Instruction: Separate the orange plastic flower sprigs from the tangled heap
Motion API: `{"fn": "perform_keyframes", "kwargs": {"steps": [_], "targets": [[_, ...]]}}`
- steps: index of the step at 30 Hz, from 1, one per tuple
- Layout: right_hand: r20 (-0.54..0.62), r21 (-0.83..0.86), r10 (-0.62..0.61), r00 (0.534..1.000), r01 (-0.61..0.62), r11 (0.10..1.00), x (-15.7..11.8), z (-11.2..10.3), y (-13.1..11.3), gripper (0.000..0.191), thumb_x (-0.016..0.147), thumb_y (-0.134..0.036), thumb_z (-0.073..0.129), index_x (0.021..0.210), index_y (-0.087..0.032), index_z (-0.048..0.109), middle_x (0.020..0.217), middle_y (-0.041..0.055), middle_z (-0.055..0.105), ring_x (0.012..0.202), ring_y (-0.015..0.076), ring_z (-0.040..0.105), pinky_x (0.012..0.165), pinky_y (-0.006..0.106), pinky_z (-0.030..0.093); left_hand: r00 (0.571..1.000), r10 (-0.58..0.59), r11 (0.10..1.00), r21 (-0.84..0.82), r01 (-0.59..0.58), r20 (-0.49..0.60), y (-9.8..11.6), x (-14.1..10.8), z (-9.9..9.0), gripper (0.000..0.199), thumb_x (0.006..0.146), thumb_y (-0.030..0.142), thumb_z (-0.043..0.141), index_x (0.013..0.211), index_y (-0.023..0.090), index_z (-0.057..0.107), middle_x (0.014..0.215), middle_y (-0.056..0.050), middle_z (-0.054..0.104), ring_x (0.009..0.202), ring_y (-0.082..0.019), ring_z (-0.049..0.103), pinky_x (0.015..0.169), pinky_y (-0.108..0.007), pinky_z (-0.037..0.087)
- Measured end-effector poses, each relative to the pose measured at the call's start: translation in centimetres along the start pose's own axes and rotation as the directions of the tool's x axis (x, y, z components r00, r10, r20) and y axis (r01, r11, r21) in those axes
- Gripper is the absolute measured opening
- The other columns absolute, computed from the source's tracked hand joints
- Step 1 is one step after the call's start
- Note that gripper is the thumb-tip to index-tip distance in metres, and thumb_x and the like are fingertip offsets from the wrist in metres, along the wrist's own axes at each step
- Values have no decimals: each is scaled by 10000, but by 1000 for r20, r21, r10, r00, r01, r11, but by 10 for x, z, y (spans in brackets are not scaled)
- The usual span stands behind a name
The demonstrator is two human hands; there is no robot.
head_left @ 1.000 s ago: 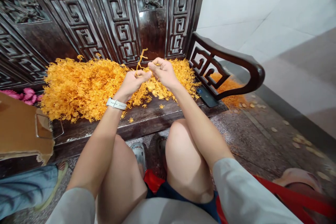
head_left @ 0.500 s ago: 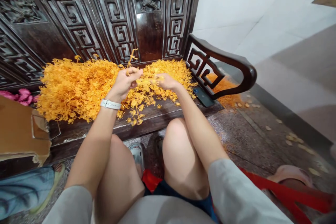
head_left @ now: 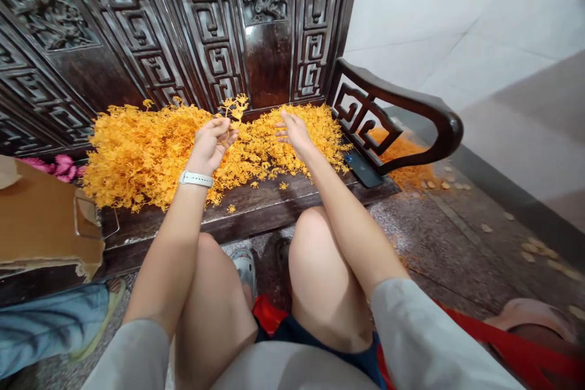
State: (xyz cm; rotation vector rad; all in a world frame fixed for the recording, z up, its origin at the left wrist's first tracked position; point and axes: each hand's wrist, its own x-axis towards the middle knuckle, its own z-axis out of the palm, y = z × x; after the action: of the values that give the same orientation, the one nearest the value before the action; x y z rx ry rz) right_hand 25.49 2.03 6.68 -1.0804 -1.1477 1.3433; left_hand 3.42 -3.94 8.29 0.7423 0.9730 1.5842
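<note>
My left hand (head_left: 211, 145), with a pale watch on its wrist, pinches a yellow-orange artificial flower sprig (head_left: 236, 108) whose small blooms stand up above the fingers. My right hand (head_left: 295, 131) is held to the right of it, fingers spread, with nothing visible in them. Both hands are over a dark wooden bench, in front of a large heap of the same yellow-orange flower pieces (head_left: 141, 152). A smaller pile (head_left: 315, 125) lies behind and below my right hand. Some loose blooms (head_left: 231, 208) rest along the bench's front edge.
The bench (head_left: 269, 198) has a carved back and a curved armrest (head_left: 402, 94). A dark phone (head_left: 364, 169) lies beside the armrest. At left stand a cardboard box (head_left: 41, 213) and pink flowers (head_left: 64, 166). Orange bits (head_left: 406, 158) cover the floor at right. Another person's leg (head_left: 50, 323) is lower left.
My right hand has opened and drawn away from my left. The sprig in my left hand now shows blooms on top, and the strand hanging over the bench front is gone from there.
</note>
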Motion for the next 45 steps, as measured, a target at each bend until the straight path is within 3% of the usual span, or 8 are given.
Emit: {"fn": "perform_keyframes", "kwargs": {"steps": [13, 15, 19, 21, 25, 31, 35, 45], "targets": [[266, -143, -101, 959, 143, 979, -18, 9, -11, 223, 898, -183, 754, 745, -173, 593, 629, -21, 613, 547, 71, 544, 548, 208, 466, 996, 81, 984, 155, -85, 35, -2, -17, 23, 138, 786, 159, 806, 838, 188, 681, 784, -25, 735, 626, -115, 688, 623, -227, 598], [516, -277, 20, 857, 145, 950, -22, -8, -14, 198, 811, -184, 829, 743, -158, 644, 613, -14, 643, 549, 78, 567, 532, 202, 457, 995, 99, 983, 155, -98, -1, 4, -15, 17, 132, 782, 159, 800, 826, 194, 680, 767, -16, 727, 607, -109, 671, 596, -214, 581], [848, -402, 336, 409, 83, 912, -24, -29, -18, 325, 702, -323, 947, 817, -122, 719, 719, 51, 746, 570, 107, 633, 533, 219, 493, 987, 118, 987, 124, -104, -105, 15, -8, 4, 132, 779, 139, 781, 810, 202, 668, 747, -1, 707, 603, -101, 654, 582, -197, 565], [823, -183, 159, 545, -10, 983, -21, -27, -17, 382, 724, -404, 943, 878, -145, 708, 805, 54, 775, 593, 101, 644, 544, 215, 507, 984, 103, 991, 100, -89, -145, 18, -5, -1, 133, 787, 128, 767, 811, 203, 660, 745, 0, 700, 598, -99, 647, 576, -194, 557], [259, 325, -76, 963, -12, 946, -9, -12, -3, 254, 922, -374, 791, 1073, -220, 657, 1049, 40, 800, 756, 99, 710, 661, 212, 571, 985, 55, 996, 84, -42, -163, 16, -4, -4, 125, 794, 116, 750, 818, 199, 659, 767, -5, 693, 593, -98, 646, 561, -201, 542], [56, 178, 103, 993, -111, 978, -8, -6, 10, 73, 949, -131, 702, 903, -167, 658, 827, 15, 747, 596, 59, 608, 566, 178, 479, 996, 46, 990, 139, -35, -75, 5, -11, 5, 130, 781, 149, 773, 842, 186, 665, 783, -15, 708, 603, -104, 665, 576, -211, 542], [189, 150, 96, 977, -126, 981, -15, 1, 0, 249, 993, -420, 710, 983, -174, 672, 839, 37, 738, 604, 84, 605, 580, 214, 488, 1000, 29, 984, 175, -30, 6, -2, -16, 17, 141, 790, 134, 758, 859, 175, 643, 797, -27, 737, 620, -116, 688, 642, -246, 587], [34, -105, -260, 965, 262, 959, -20, 38, 4, 552, 989, -766, 510, 854, -231, 478, 750, -19, 474, 651, 127, 475, 625, 291, 395, 988, -61, 979, 201, 32, 138, -32, -30, 50, 332, 611, 215, 931, 790, 160, 657, 767, -20, 708, 708, -126, 676, 773, -295, 580]]}}
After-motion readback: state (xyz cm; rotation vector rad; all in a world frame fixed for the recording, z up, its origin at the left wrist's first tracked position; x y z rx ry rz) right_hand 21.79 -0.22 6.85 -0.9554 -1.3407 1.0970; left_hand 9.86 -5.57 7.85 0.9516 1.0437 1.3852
